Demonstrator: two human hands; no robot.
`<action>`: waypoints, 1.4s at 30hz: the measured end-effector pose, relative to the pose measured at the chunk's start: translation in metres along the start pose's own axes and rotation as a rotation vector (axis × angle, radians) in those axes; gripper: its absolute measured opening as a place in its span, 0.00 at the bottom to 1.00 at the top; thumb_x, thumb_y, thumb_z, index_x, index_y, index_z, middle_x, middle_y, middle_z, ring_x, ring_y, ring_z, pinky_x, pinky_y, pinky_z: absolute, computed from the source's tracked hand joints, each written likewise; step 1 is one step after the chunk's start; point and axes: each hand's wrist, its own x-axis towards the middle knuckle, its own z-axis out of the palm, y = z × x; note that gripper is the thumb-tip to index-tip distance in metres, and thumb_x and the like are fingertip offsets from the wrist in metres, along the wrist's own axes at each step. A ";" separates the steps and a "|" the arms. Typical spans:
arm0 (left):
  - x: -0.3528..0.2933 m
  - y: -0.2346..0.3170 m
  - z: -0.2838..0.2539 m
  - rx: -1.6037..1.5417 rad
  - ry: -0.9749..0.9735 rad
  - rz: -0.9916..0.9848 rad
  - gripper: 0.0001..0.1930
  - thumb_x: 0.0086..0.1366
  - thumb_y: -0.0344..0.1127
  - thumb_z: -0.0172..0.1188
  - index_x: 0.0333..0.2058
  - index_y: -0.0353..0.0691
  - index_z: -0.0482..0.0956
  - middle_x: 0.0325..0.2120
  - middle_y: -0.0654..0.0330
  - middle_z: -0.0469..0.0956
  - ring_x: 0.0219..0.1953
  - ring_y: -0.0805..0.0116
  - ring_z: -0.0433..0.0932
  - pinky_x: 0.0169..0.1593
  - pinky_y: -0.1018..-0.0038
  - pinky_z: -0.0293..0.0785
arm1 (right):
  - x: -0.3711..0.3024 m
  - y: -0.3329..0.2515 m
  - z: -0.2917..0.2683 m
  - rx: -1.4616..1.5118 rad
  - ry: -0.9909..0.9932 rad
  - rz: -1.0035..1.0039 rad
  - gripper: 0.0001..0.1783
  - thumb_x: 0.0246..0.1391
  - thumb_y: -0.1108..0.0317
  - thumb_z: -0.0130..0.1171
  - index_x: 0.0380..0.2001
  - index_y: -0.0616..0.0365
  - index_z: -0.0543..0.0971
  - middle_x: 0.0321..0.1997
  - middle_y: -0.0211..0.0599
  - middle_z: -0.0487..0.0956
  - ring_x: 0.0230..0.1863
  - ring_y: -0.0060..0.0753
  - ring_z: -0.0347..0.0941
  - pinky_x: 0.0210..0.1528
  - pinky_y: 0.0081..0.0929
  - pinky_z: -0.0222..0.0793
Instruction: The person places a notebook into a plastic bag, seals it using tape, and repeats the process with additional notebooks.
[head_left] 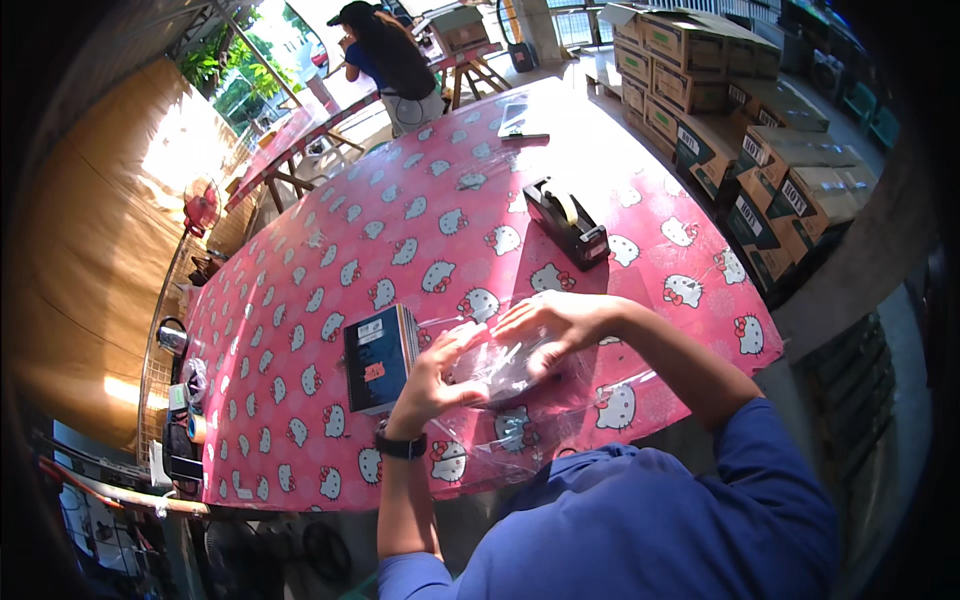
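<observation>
A sheet or bag of clear, shiny plastic point(510, 388) lies near the table's front edge, wrinkled and catching the light. Something greyish shows under or within it, but glare and my hands hide its kind. Along its left side, my left hand point(432, 385) has its fingers stretched out and the thumb apart; there is a dark watch on that wrist. From the right, my right hand point(562, 322) reaches over the plastic's far side with spread fingers. Just left of my left hand is a stack of dark blue spiral notebooks point(378, 362) with small labels on the top cover.
A black tape dispenser point(567, 222) stands beyond my right hand on the pink, cat-patterned table point(300, 345). A flat tablet-like item point(522, 122) lies farther back. Cardboard boxes point(690, 75) are piled at right. Another person point(390, 65) is at a far table; a red fan point(201, 205) stands left.
</observation>
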 end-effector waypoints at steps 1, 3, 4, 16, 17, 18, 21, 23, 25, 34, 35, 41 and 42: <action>-0.002 0.015 0.006 0.194 0.003 -0.001 0.41 0.43 0.49 0.71 0.55 0.37 0.68 0.54 0.51 0.69 0.60 0.56 0.62 0.64 0.60 0.50 | -0.007 -0.023 -0.007 -0.078 -0.132 0.130 0.47 0.35 0.44 0.69 0.57 0.56 0.67 0.62 0.46 0.64 0.66 0.47 0.54 0.63 0.51 0.46; -0.015 0.022 0.023 0.482 0.025 -0.009 0.40 0.43 0.46 0.70 0.56 0.39 0.67 0.57 0.53 0.66 0.63 0.55 0.58 0.66 0.56 0.42 | -0.016 -0.034 0.016 -0.416 -0.079 0.111 0.43 0.35 0.50 0.69 0.57 0.52 0.68 0.65 0.36 0.61 0.67 0.40 0.53 0.63 0.55 0.43; -0.019 0.009 0.035 0.618 0.142 0.087 0.32 0.47 0.41 0.66 0.53 0.40 0.71 0.54 0.56 0.70 0.61 0.57 0.62 0.66 0.55 0.45 | -0.019 -0.035 0.024 -0.490 -0.025 0.093 0.41 0.36 0.54 0.69 0.56 0.51 0.69 0.65 0.34 0.62 0.67 0.39 0.53 0.62 0.54 0.44; -0.010 0.025 0.043 0.485 0.378 -0.189 0.17 0.43 0.33 0.71 0.34 0.38 0.81 0.23 0.55 0.72 0.25 0.59 0.72 0.30 0.68 0.69 | 0.004 -0.029 0.030 -0.346 0.176 0.154 0.05 0.41 0.70 0.60 0.24 0.56 0.75 0.25 0.39 0.72 0.31 0.44 0.72 0.33 0.37 0.69; 0.004 0.026 0.036 0.564 0.425 -0.085 0.19 0.43 0.38 0.71 0.35 0.36 0.80 0.25 0.56 0.73 0.27 0.60 0.73 0.33 0.69 0.70 | 0.005 -0.023 0.027 -0.340 0.083 0.315 0.08 0.42 0.68 0.62 0.25 0.58 0.76 0.25 0.42 0.74 0.30 0.47 0.73 0.34 0.39 0.69; 0.011 0.025 0.025 0.659 0.483 0.011 0.23 0.44 0.43 0.72 0.36 0.34 0.80 0.27 0.56 0.75 0.30 0.62 0.75 0.36 0.70 0.71 | 0.010 -0.027 0.025 -0.229 0.208 0.230 0.15 0.40 0.64 0.65 0.30 0.60 0.75 0.26 0.43 0.75 0.30 0.47 0.73 0.34 0.38 0.69; 0.020 0.005 0.005 0.163 0.142 -0.256 0.29 0.43 0.48 0.72 0.40 0.31 0.78 0.31 0.54 0.78 0.35 0.63 0.79 0.40 0.71 0.73 | 0.023 -0.030 0.016 -0.568 0.314 0.249 0.30 0.31 0.58 0.72 0.38 0.61 0.73 0.27 0.46 0.76 0.32 0.47 0.73 0.36 0.38 0.69; 0.024 -0.005 0.013 0.016 0.226 -0.315 0.19 0.48 0.41 0.70 0.33 0.32 0.81 0.27 0.58 0.77 0.31 0.71 0.77 0.36 0.75 0.71 | 0.028 -0.009 0.006 -0.490 0.234 0.335 0.24 0.32 0.58 0.71 0.29 0.63 0.75 0.26 0.44 0.76 0.31 0.43 0.73 0.35 0.36 0.67; 0.024 -0.012 0.018 -0.063 0.281 -0.314 0.14 0.50 0.38 0.69 0.32 0.34 0.82 0.24 0.62 0.76 0.28 0.75 0.75 0.32 0.78 0.70 | 0.035 -0.006 0.006 -0.078 0.139 0.561 0.15 0.37 0.62 0.68 0.21 0.63 0.77 0.25 0.40 0.76 0.27 0.32 0.72 0.32 0.29 0.66; 0.027 -0.006 0.021 0.235 0.535 0.027 0.04 0.49 0.24 0.63 0.26 0.35 0.79 0.21 0.58 0.74 0.25 0.64 0.73 0.29 0.73 0.69 | 0.038 -0.002 0.010 -0.297 0.387 0.136 0.02 0.41 0.70 0.61 0.21 0.55 0.80 0.22 0.38 0.74 0.28 0.39 0.72 0.32 0.34 0.68; 0.017 -0.010 0.033 0.326 0.485 0.036 0.04 0.49 0.25 0.63 0.26 0.35 0.79 0.21 0.58 0.74 0.25 0.63 0.73 0.30 0.72 0.70 | 0.024 0.004 0.025 -0.333 0.371 0.125 0.02 0.41 0.69 0.61 0.20 0.54 0.79 0.21 0.37 0.73 0.29 0.39 0.72 0.31 0.34 0.68; -0.060 -0.061 0.156 0.507 0.450 -0.151 0.05 0.49 0.33 0.64 0.24 0.40 0.79 0.22 0.58 0.76 0.27 0.60 0.76 0.31 0.67 0.73 | -0.063 0.030 0.159 -0.372 0.358 0.225 0.07 0.40 0.66 0.62 0.19 0.53 0.74 0.23 0.35 0.72 0.29 0.37 0.71 0.31 0.31 0.70; -0.066 -0.063 0.166 0.496 0.487 -0.234 0.05 0.48 0.33 0.64 0.24 0.40 0.79 0.22 0.58 0.76 0.28 0.60 0.76 0.32 0.67 0.73 | -0.063 0.031 0.160 -0.362 0.352 0.234 0.12 0.37 0.67 0.66 0.25 0.56 0.73 0.25 0.37 0.71 0.29 0.39 0.71 0.32 0.32 0.69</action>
